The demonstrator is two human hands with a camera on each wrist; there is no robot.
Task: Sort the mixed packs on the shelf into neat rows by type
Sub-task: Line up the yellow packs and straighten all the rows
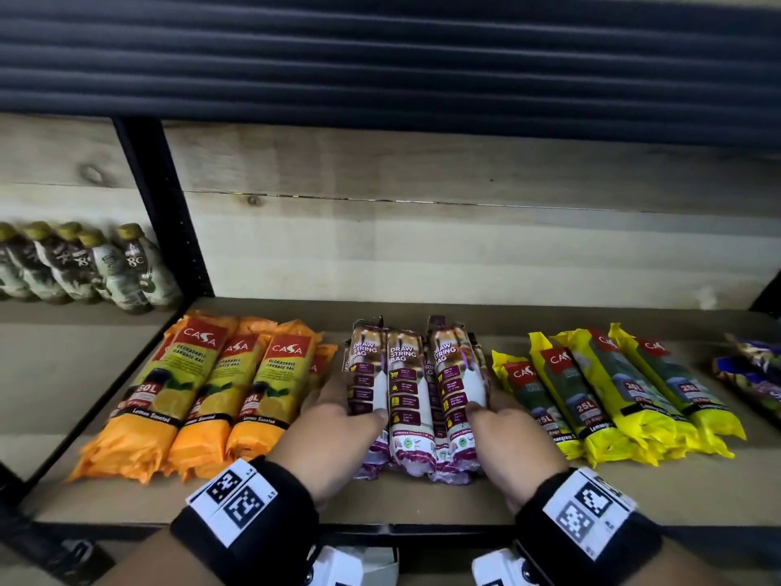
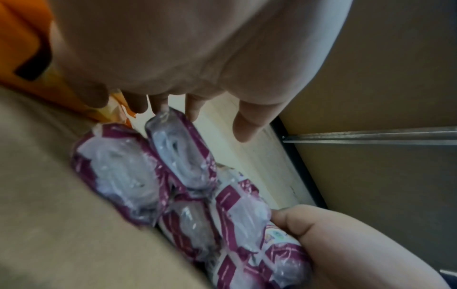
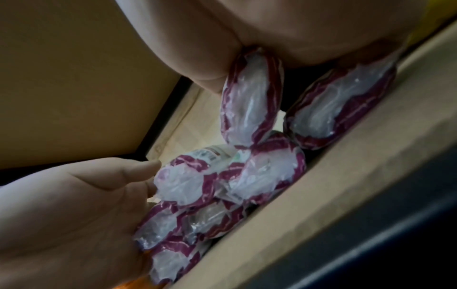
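Several purple-and-white "Draw String Bag" packs (image 1: pixel 405 382) lie stacked in the middle of the shelf board (image 1: pixel 422 501), long ends pointing at me. My left hand (image 1: pixel 350 410) holds the stack's left side, thumb over the top pack. My right hand (image 1: pixel 490 410) grips the right side the same way. In the left wrist view the left hand (image 2: pixel 210 101) reaches along the packs (image 2: pixel 123 176). The right wrist view shows the right hand (image 3: pixel 222 64) with a pack (image 3: pixel 252 109) between thumb and palm. Orange packs (image 1: pixel 198 387) lie in a row at left, yellow packs (image 1: pixel 613 387) at right.
Blue-and-purple packs (image 1: pixel 756 374) lie at the far right edge. A black upright post (image 1: pixel 169 205) divides this bay from the left one, where several bottles (image 1: pixel 84 264) stand. Pale wood planks form the back wall. Bare board shows behind the rows and along the front edge.
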